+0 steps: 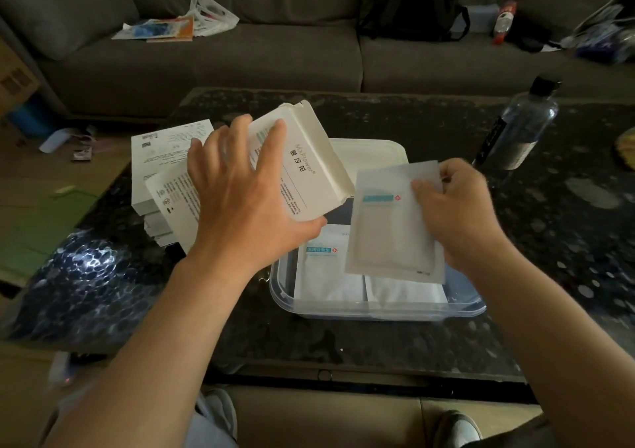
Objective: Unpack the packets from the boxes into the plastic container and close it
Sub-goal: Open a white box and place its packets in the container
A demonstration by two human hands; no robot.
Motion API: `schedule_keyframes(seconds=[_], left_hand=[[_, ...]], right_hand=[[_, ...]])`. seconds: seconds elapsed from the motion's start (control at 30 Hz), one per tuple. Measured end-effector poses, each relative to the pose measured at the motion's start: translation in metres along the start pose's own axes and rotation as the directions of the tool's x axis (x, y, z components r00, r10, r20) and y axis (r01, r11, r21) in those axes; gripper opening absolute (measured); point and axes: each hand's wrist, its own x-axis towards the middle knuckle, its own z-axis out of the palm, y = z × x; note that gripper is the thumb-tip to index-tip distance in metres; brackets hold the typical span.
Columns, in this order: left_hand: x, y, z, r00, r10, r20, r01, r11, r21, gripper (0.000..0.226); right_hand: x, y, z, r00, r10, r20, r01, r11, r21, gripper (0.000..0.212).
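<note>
— What does the head view show in the person's hands?
— The left hand (240, 186) grips an opened white box (305, 159), fingers spread over its printed face and thumb under its near edge. The right hand (460, 214) pinches a white packet (388, 231) near its far right edge.
— Where is the container?
— The clear plastic container (378, 313) sits open on the dark table (549, 258), below both hands, with more packets (326, 279) flat inside. Its lid (374, 154) lies just beyond. A stack of boxes (165, 159) stands left; a water bottle (519, 131) stands far right.
</note>
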Motion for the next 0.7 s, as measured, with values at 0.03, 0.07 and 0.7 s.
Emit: schedule_keyframes(seconds=[0.03,0.07,0.7], left_hand=[[0.0,0.0,0.0,1.0,-0.004,0.002,0.004,1.0,-0.006,0.116],[0.0,0.0,0.0,1.0,-0.007,0.002,0.007,1.0,-0.013,0.116],[-0.001,0.001,0.001,0.999,0.0,0.044,0.001,0.999,-0.038,0.115]], right_hand=[[-0.003,0.002,0.006,0.999,0.012,0.033,-0.011,1.0,-0.018,0.009],[-0.006,0.003,0.012,0.997,0.031,0.071,-0.029,0.999,-0.023,0.007],[-0.018,0.016,0.037,0.917,0.067,0.393,0.291,0.561,-0.775,0.052]])
